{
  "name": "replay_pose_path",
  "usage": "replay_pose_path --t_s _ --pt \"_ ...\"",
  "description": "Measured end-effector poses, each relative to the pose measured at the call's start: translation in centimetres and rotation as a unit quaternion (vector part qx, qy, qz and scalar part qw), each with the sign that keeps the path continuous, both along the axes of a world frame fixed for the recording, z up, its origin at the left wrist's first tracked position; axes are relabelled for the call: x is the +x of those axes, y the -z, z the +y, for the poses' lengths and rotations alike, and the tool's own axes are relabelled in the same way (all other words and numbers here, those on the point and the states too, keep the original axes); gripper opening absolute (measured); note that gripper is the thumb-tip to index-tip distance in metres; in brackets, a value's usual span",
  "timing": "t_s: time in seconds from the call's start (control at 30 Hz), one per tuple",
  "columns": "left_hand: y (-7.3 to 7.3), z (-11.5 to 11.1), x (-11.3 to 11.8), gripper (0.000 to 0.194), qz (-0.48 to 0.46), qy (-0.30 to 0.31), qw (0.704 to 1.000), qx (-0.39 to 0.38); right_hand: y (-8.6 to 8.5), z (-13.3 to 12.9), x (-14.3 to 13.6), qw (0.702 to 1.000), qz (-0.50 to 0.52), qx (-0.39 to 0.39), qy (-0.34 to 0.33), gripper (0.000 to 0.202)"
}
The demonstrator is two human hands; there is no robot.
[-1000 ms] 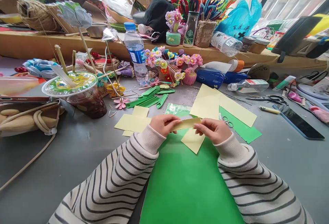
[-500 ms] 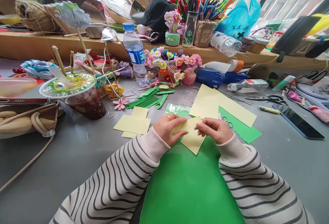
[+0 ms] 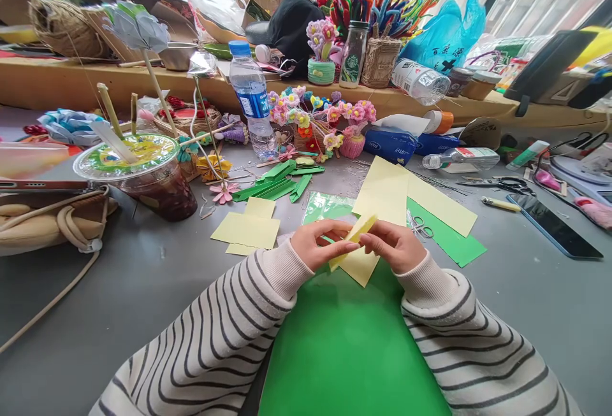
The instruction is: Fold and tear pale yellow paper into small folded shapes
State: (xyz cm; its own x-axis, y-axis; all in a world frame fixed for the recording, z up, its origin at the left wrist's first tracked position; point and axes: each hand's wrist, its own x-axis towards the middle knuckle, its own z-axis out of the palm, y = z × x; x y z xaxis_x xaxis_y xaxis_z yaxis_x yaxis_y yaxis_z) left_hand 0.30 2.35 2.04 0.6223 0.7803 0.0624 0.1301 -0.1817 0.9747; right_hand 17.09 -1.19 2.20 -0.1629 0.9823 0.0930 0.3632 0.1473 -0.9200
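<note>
Both my hands pinch one small pale yellow paper (image 3: 356, 235), which is tilted and seen at a slant above the green sheet (image 3: 349, 346). My left hand (image 3: 321, 243) grips its left side between thumb and fingers. On the right side, my right hand (image 3: 393, 244) holds it with thumb and fingertips. Under the hands another yellow piece (image 3: 362, 268) lies on the green sheet. A larger yellow sheet (image 3: 382, 188) lies just beyond them. Small yellow pieces (image 3: 246, 230) rest on the table to the left.
Folded green strips (image 3: 270, 183) lie behind the yellow pieces. Small scissors (image 3: 421, 227) sit on green paper right of my hands. A phone (image 3: 554, 225) is further right. At the left stands a drink cup (image 3: 160, 193); a water bottle (image 3: 253, 107) stands at the back.
The held yellow paper has turned from nearly flat to a steep slant. My right hand has shifted slightly left, closer to my left hand, uncovering more of the small scissors.
</note>
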Motion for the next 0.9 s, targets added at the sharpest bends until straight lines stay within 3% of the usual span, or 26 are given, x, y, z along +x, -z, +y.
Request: replay_pose_path --t_s 0.2,0.4,0.57,0.7,0.9 --pt "-0.1 0.0 0.0 0.033 -0.068 -0.039 0.989 -0.123 0.0 -0.2 0.0 0.998 0.016 0.028 0.062 0.016" --pt "0.4 0.1 0.2 0.047 -0.139 -0.027 0.956 -0.257 1.0 0.0 -0.2 0.991 0.074 0.04 0.102 0.023" --pt "0.8 0.0 0.4 0.042 -0.127 0.0 0.959 -0.253 1.2 -0.4 -0.7 0.992 0.08 0.032 0.09 0.026" --pt "0.7 -0.1 0.5 0.039 -0.082 -0.017 0.975 -0.204 1.1 -0.8 -1.3 0.995 0.066 0.04 0.068 0.024" --pt "1.1 -0.4 0.6 0.034 -0.034 -0.022 0.994 -0.105 1.3 -0.6 -1.2 0.987 0.011 0.08 0.138 0.023"
